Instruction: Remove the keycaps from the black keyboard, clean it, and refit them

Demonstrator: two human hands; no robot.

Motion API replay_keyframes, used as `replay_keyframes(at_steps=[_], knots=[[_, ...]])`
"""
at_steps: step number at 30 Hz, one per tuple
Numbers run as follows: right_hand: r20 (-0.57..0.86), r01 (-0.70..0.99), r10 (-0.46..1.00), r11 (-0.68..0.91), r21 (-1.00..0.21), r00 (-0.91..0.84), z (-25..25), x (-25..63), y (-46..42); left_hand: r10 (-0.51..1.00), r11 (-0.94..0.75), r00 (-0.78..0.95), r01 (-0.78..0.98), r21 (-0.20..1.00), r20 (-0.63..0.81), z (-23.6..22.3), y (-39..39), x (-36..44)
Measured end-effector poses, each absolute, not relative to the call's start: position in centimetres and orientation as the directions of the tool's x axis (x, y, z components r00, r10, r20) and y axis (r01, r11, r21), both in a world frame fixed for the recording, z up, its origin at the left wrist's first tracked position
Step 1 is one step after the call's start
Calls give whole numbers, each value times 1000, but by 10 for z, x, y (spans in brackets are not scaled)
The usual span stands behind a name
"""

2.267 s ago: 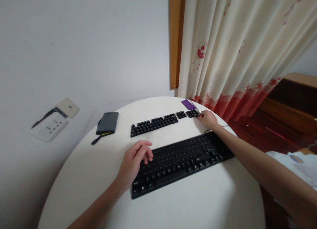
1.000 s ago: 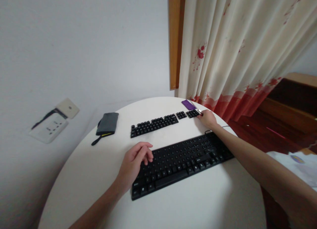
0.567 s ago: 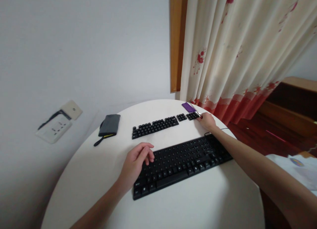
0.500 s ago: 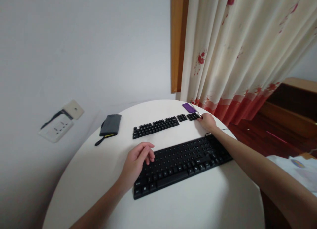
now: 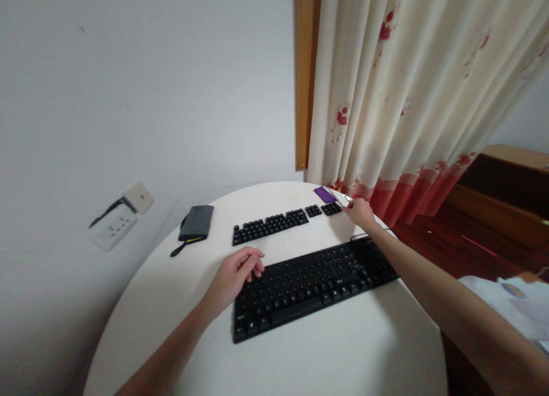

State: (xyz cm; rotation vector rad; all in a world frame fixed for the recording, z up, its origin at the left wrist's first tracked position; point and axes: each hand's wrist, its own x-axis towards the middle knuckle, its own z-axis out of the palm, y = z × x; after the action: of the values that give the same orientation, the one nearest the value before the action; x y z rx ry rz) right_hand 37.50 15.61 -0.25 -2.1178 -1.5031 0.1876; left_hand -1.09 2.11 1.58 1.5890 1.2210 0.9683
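A black keyboard (image 5: 300, 282) lies across the table, many of its upper keys removed and the bottom rows still capped. My left hand (image 5: 240, 270) rests at its upper left edge, fingers loosely bent and empty. Beyond the keyboard, loose black keycaps stand in grouped rows: a long block (image 5: 270, 226), a small block (image 5: 313, 211) and another block (image 5: 331, 208) at the right. Beside that last block, my right hand (image 5: 359, 212) is closed on a small silver metal tool (image 5: 348, 200). Its exact kind is too small to make out.
A purple cloth-like piece (image 5: 325, 194) lies at the table's far edge. A grey pouch (image 5: 196, 223) with a black strap is on the left. The white round table (image 5: 171, 304) stands against the wall, near a socket (image 5: 112, 227) and a curtain (image 5: 386, 99).
My right hand has risen slightly from the right keycap block, and the silver tool now points up and away from the caps. My left hand stays at the keyboard. The view has shifted a little.
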Motion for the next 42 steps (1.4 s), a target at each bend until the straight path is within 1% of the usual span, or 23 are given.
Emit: replay_keyframes(at_steps=[2, 5, 6, 7, 9, 11, 13, 15, 16, 18, 21, 24, 26, 29, 30, 31, 35, 38, 42], knots=[[244, 823, 896, -197, -532, 372, 14, 375, 148, 972, -149, 224, 393, 908, 63, 18, 27, -24], [333, 779, 877, -70, -623, 346, 35, 362, 130, 981, -164, 179, 526, 834, 80, 17, 34, -45], [378, 703, 858, 28, -710, 348, 39, 352, 121, 983, -146, 174, 550, 823, 58, 16, 35, -52], [404, 616, 845, 116, -779, 352, 42, 340, 112, 983, -121, 181, 560, 819, 22, 15, 35, -57], [409, 457, 856, 241, -856, 315, 45, 311, 92, 975, -51, 209, 555, 830, -80, 14, 34, -65], [435, 383, 862, 321, -866, 261, 43, 281, 71, 950, 29, 247, 543, 839, -192, 13, 32, -69], [460, 379, 868, 368, -849, 189, 38, 257, 53, 910, 110, 281, 542, 833, -303, 14, 29, -69], [429, 410, 899, 360, -838, 88, 31, 242, 40, 868, 163, 314, 551, 818, -385, 15, 28, -68], [403, 426, 914, 346, -836, 47, 28, 239, 35, 856, 171, 327, 553, 815, -402, 15, 27, -66], [342, 442, 940, 311, -841, -11, 19, 237, 30, 850, 158, 344, 556, 816, -399, 15, 26, -62], [271, 412, 960, 273, -869, -64, 9, 239, 30, 826, 191, 355, 555, 810, -438, 12, 24, -51], [242, 388, 963, 270, -881, -120, 1, 240, 31, 817, 169, 393, 535, 828, -421, 5, 21, -38], [244, 370, 958, 283, -885, -148, -1, 238, 29, 848, 84, 396, 555, 828, -352, 1, 19, -31], [236, 301, 955, 281, -911, -178, -4, 234, 24, 923, -178, 374, 624, 761, -91, -3, 18, -25], [225, 269, 957, 268, -925, -181, -4, 232, 23, 922, -238, 386, 632, 738, -33, -3, 18, -25], [209, 237, 960, 250, -939, -187, -5, 230, 21, 913, -274, 409, 627, 729, -8, -2, 18, -24], [121, 143, 962, 159, -977, -243, -7, 222, 12, 812, -330, 581, 540, 774, -59, 5, 18, -26], [56, 136, 956, 99, -986, -289, -9, 217, 5, 696, -379, 712, 471, 796, -90, 10, 15, -27], [0, 128, 955, 40, -991, -296, -12, 209, -2, 628, -430, 770, 461, 776, -109, 9, 12, -25]])
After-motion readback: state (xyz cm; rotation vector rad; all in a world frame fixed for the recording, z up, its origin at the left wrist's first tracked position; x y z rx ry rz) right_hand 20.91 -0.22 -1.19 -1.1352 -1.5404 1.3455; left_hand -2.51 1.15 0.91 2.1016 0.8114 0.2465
